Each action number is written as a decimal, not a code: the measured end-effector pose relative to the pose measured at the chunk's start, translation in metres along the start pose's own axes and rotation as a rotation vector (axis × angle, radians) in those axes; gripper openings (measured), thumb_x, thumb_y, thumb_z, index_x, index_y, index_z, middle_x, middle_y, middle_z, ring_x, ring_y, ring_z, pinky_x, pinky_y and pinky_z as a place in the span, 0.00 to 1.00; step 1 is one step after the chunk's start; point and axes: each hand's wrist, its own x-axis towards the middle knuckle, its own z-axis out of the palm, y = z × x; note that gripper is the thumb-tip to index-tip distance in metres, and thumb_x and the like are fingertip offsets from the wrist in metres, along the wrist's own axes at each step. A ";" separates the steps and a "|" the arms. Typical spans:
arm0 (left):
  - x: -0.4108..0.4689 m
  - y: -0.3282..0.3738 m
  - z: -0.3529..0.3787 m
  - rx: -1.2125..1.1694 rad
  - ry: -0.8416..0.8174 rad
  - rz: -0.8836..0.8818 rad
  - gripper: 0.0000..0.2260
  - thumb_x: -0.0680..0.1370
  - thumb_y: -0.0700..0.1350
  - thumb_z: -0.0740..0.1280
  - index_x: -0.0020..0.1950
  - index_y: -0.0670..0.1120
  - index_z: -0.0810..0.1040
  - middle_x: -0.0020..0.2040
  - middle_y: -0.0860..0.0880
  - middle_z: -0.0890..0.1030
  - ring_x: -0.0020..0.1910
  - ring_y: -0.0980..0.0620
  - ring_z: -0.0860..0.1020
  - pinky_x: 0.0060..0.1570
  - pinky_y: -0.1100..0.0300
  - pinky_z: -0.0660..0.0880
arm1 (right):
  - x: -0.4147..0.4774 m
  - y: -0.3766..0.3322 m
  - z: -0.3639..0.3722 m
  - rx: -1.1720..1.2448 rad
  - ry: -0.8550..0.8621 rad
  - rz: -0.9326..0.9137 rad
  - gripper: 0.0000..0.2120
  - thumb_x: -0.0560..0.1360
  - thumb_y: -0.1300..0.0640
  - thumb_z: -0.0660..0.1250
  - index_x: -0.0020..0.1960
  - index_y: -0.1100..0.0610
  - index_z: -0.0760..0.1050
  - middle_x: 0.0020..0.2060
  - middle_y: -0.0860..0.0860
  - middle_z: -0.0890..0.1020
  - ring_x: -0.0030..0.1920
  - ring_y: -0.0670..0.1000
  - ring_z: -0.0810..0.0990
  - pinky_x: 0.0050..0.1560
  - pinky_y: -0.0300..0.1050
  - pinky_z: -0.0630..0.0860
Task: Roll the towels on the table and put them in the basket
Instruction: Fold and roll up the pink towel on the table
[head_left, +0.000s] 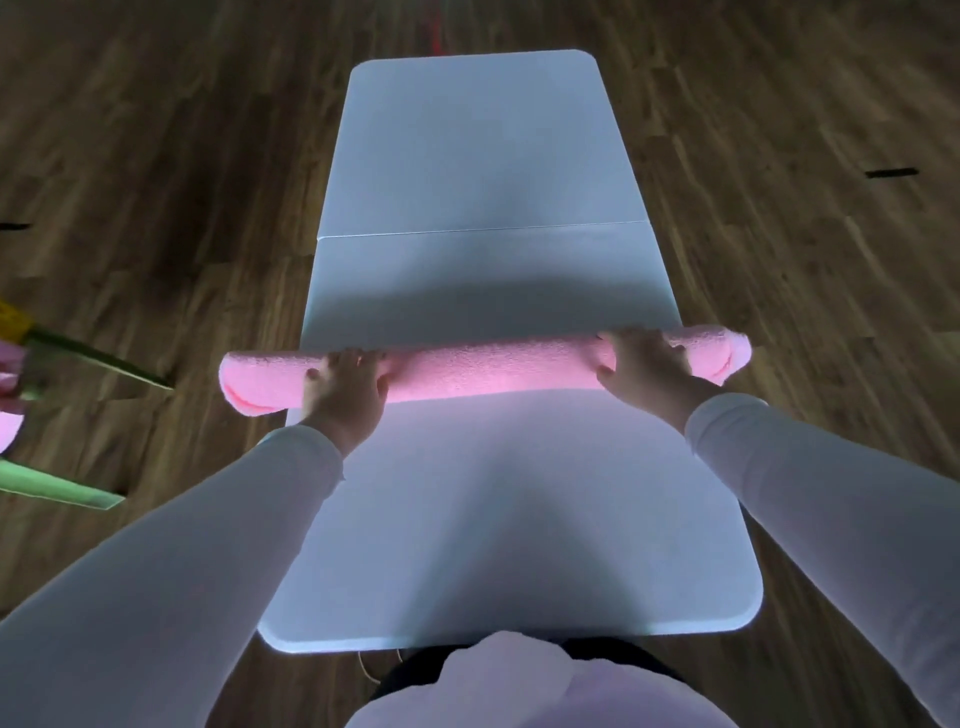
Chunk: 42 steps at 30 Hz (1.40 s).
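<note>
Pink terry-cloth towel roll (483, 366) lies crosswise on the white rectangular table (483, 156), its long axis running from left hand (345, 387) to right hand (644, 364). Both hands curl over it, and its ends jut out beyond each.

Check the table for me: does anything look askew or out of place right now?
Mostly fine. The pink towel roll is longer than the white table is wide, so both ends overhang its sides, and it lies slightly skewed, right end farther away. The left hand and right hand grip it. No spill or damage shows.
</note>
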 end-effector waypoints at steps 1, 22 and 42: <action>0.006 -0.001 0.003 -0.034 -0.050 0.021 0.21 0.80 0.56 0.60 0.69 0.47 0.69 0.64 0.42 0.74 0.61 0.39 0.72 0.57 0.44 0.72 | 0.005 -0.001 -0.001 0.013 -0.043 -0.019 0.27 0.75 0.46 0.66 0.72 0.50 0.66 0.67 0.54 0.72 0.66 0.61 0.69 0.61 0.62 0.72; -0.036 0.009 0.002 -0.123 -0.497 0.435 0.24 0.77 0.55 0.69 0.72 0.56 0.69 0.64 0.50 0.78 0.64 0.49 0.75 0.66 0.57 0.67 | -0.043 0.011 0.014 -0.021 -0.417 -0.452 0.28 0.73 0.58 0.72 0.71 0.51 0.71 0.67 0.49 0.76 0.67 0.51 0.72 0.67 0.38 0.64; -0.110 -0.034 0.007 -0.266 -0.294 0.114 0.30 0.74 0.62 0.67 0.74 0.54 0.66 0.77 0.42 0.57 0.77 0.40 0.49 0.74 0.41 0.48 | -0.098 0.011 0.067 0.584 0.049 -0.063 0.33 0.66 0.52 0.79 0.67 0.54 0.72 0.74 0.54 0.57 0.70 0.59 0.64 0.69 0.55 0.68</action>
